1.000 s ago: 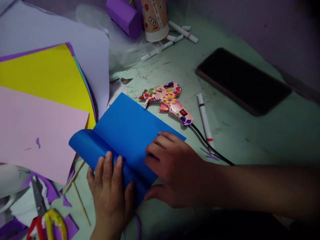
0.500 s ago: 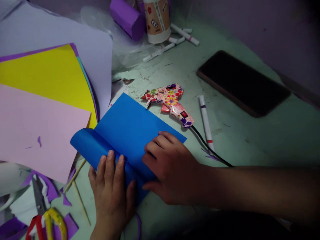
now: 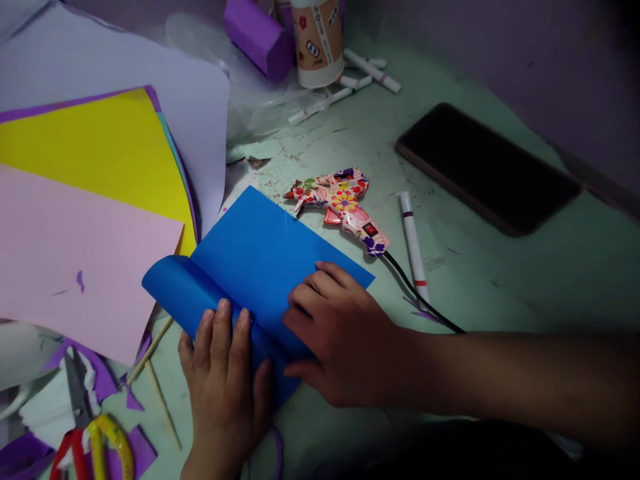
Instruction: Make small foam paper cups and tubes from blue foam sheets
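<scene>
A blue paper sheet (image 3: 260, 260) lies on the green table, its near-left edge curled into a loose roll. My left hand (image 3: 223, 380) rests on that roll, fingers together over the curl and thumb against its right end. My right hand (image 3: 340, 340) presses on the sheet's near-right part, fingers bent on top and thumb at the paper's edge. Both hands touch the blue paper and almost meet in its middle.
Pink (image 3: 75, 260), yellow (image 3: 95, 153) and lilac sheets are stacked at the left. A patterned glue gun (image 3: 345, 203) with a black cord, a marker (image 3: 413, 243), a dark phone (image 3: 487, 167), a paper cup (image 3: 317, 40), a purple roll (image 3: 257, 37), scissors (image 3: 90, 440) and wooden sticks (image 3: 150, 350) lie around.
The hands and the blue paper stay almost as they were. My right thumb has drawn slightly in toward the roll, and the view has shifted a little.
</scene>
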`<state>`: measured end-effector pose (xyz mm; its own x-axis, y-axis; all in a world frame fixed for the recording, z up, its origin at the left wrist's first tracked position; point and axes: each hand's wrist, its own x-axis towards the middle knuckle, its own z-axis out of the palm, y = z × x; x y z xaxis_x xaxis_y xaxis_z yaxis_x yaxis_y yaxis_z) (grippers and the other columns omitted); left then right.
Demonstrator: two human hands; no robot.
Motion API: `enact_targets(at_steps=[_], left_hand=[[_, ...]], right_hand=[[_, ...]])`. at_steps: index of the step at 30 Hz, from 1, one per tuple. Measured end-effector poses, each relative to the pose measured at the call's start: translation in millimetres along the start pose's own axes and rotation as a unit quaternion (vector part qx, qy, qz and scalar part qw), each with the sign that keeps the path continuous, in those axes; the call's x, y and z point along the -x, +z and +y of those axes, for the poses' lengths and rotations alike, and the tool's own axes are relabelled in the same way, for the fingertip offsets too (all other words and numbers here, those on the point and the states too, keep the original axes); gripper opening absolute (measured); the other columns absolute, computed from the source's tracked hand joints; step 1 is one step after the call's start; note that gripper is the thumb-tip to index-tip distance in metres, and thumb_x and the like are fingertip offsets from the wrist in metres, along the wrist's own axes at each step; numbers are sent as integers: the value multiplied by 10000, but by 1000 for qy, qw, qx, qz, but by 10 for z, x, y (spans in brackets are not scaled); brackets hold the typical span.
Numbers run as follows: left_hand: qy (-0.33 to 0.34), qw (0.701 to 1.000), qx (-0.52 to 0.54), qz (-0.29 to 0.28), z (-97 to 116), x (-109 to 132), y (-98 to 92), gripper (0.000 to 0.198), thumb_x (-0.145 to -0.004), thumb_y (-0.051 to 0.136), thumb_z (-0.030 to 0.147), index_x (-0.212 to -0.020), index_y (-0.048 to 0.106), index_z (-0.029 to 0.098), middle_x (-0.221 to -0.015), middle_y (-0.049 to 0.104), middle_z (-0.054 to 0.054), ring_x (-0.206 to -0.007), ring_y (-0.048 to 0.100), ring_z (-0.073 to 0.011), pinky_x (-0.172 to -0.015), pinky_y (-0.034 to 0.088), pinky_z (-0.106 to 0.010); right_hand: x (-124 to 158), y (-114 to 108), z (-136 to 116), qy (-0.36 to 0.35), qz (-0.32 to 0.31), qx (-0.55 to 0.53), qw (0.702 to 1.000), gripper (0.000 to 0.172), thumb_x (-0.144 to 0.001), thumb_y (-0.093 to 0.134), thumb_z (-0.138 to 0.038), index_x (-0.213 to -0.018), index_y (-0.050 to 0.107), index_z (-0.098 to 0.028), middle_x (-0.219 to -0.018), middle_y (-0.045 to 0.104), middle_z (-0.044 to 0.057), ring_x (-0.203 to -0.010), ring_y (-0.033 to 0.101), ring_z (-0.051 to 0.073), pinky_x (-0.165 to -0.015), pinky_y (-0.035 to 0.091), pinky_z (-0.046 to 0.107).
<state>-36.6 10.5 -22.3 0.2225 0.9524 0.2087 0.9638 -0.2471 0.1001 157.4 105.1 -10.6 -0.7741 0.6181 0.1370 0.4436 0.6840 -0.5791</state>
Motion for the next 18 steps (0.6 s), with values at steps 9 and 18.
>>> enact_targets(at_steps=[9,18], left_hand=[[1,1000,-10,-4,23,-5,-14,709,-866,496,171,-1494,168,189,-1586,144,-80,-1443,148,-299,-1143,104,-550],[-7,1000,-14,-9,47,-18,-30,721,-872,502,172,-1498,145,212,-1570,197,-132,-1435,171,-321,-1117,147,-593]], right_hand=[[-33,-20,-21,15,-19,10,1000,373,-722,696,-457,-931,642,-154,-972,611,101,-934,488,289,-1031,283,504],[-34,-21,-7,12,-20,13,1000,370,-721,701,-451,-937,642,-157,-975,619,104,-930,481,282,-1001,301,499]])
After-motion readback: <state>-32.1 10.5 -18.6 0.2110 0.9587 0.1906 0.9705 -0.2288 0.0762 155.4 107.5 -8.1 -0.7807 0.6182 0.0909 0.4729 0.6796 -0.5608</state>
